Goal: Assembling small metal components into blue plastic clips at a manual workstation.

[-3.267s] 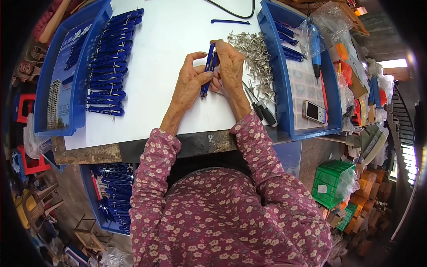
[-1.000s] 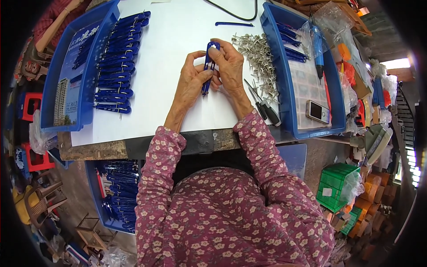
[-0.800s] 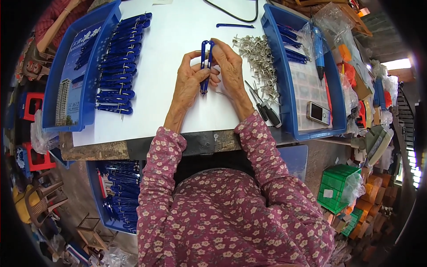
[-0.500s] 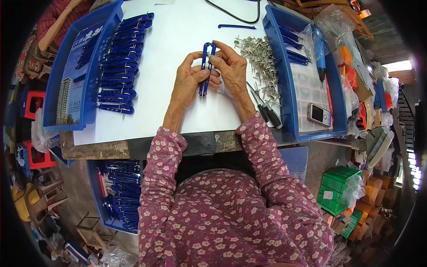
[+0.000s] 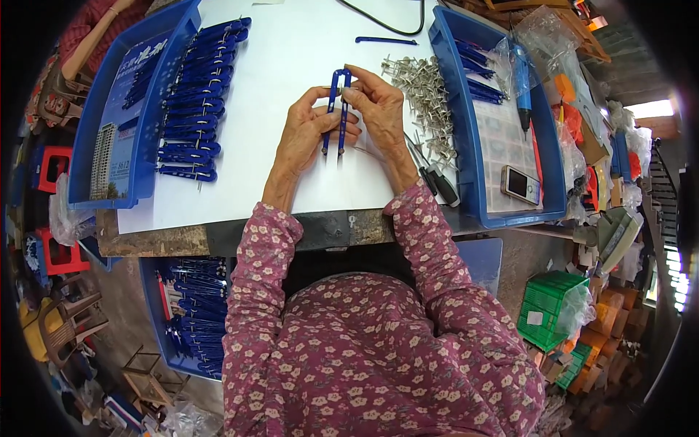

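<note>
A: Head view: both hands hold one blue plastic two-legged compass (image 5: 339, 109) upright over the white tabletop (image 5: 291, 44), between the blue tray of finished compasses (image 5: 116, 109) and the heap of small metal screws (image 5: 426, 91).

B: The step?

A: Assembly at the hinge, I judge; next probably calls for a steady hold while a screw seats.

B: The grip?

A: Left hand (image 5: 306, 138) is closed around a leg; right hand (image 5: 382, 116) pinches the top, fingers together on it.
</note>
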Demonstrator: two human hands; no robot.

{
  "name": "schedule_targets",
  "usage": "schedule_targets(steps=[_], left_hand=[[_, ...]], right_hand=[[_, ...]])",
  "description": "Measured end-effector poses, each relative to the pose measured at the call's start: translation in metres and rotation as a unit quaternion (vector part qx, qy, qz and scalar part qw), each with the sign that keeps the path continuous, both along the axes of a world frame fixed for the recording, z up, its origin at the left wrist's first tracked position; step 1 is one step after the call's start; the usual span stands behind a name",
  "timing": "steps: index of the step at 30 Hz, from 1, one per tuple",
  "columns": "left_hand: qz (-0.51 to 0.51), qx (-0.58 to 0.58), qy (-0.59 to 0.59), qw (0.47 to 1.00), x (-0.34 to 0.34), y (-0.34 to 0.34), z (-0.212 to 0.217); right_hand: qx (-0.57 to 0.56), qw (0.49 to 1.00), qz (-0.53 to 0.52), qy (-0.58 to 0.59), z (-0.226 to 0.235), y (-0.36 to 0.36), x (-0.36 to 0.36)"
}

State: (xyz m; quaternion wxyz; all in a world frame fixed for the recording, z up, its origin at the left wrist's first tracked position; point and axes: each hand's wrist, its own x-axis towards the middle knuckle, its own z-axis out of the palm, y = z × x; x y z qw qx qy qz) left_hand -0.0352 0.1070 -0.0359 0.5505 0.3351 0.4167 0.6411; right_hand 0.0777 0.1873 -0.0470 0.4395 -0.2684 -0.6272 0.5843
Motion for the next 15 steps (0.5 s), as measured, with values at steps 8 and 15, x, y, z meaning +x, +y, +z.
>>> schedule_targets(steps=[8, 15], left_hand=[[-0.010, 0.021, 0.011, 1.000, -0.0020, -0.0002, -0.0037], [-0.009, 0.029, 0.033, 0.999, -0.0026, 0.0018, -0.0075]], right_hand=[[-0.020, 1.000, 0.020, -0.004, 0.0020, 0.0035, 0.0028], [0.026, 0.999, 0.022, -0.015, -0.0022, 0.0096, 0.0035]])
